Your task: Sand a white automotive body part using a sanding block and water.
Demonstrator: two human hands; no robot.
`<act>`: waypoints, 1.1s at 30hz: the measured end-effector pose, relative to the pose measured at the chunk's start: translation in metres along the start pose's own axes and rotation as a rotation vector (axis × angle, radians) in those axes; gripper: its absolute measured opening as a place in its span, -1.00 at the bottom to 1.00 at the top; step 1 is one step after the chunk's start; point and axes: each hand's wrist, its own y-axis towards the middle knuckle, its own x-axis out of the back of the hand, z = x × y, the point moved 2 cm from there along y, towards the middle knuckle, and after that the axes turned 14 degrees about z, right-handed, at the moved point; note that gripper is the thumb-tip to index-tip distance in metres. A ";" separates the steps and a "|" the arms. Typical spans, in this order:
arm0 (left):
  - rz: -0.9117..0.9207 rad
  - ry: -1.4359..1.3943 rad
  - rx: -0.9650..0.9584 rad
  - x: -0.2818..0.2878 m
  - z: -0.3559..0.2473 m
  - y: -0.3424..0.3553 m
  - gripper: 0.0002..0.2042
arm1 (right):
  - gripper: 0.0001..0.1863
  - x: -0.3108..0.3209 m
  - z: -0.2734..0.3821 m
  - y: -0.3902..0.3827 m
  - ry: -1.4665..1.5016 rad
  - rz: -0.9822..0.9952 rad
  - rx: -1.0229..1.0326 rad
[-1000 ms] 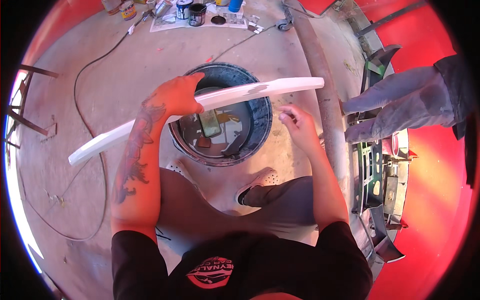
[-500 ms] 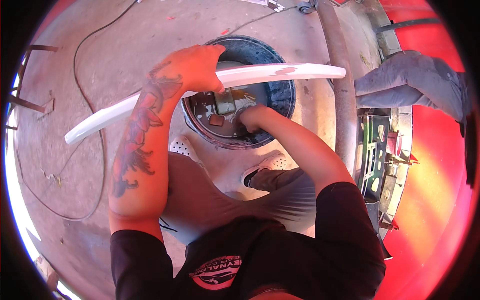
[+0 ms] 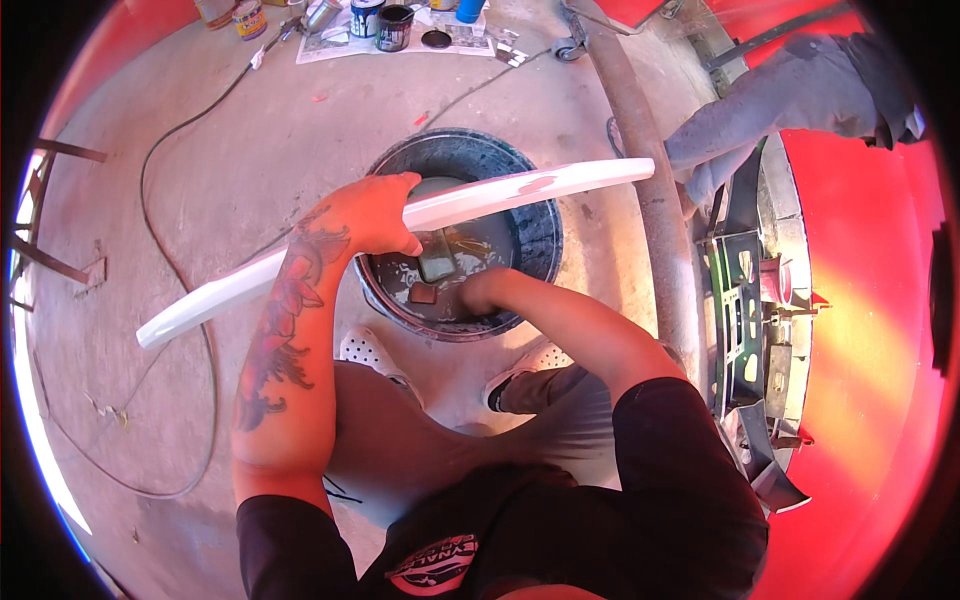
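A long, slightly curved white strip (image 3: 545, 187), like a piece of car trim, lies slanted across the air above a black tub (image 3: 545, 240). My left hand (image 3: 375, 218) is closed around it near its middle. One pinkish patch marks its right half. My right hand (image 3: 482, 292) dips into the murky water (image 3: 495, 240) at the tub's near side, its fingers hidden below the surface. Beside that hand are a small reddish-brown block (image 3: 424, 293) and a larger greenish rectangular piece (image 3: 437, 260), both in the water.
Several paint cans (image 3: 394, 28) stand on spread paper at the far side. A dark hose (image 3: 147, 190) winds over the concrete floor at left. On the right are a rusty pipe (image 3: 640, 130), a dark slotted panel (image 3: 738, 300) and another person's legs (image 3: 760, 105).
The view has tilted up, bringing the paint cans in. The white strip now slants more, and the other person's legs have shifted. My right hand stays in the water.
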 end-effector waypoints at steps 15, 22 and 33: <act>-0.021 0.101 0.062 -0.012 0.006 0.032 -0.20 | -0.61 -0.040 0.002 -0.186 1.431 -0.999 0.673; 0.000 0.161 0.017 -0.012 0.006 0.019 -0.40 | -0.55 -0.070 -0.076 -0.236 1.777 -1.553 0.533; 0.077 -0.016 0.030 -0.020 0.014 0.019 -0.44 | -0.31 -0.035 -0.057 -0.191 0.408 -1.378 -0.421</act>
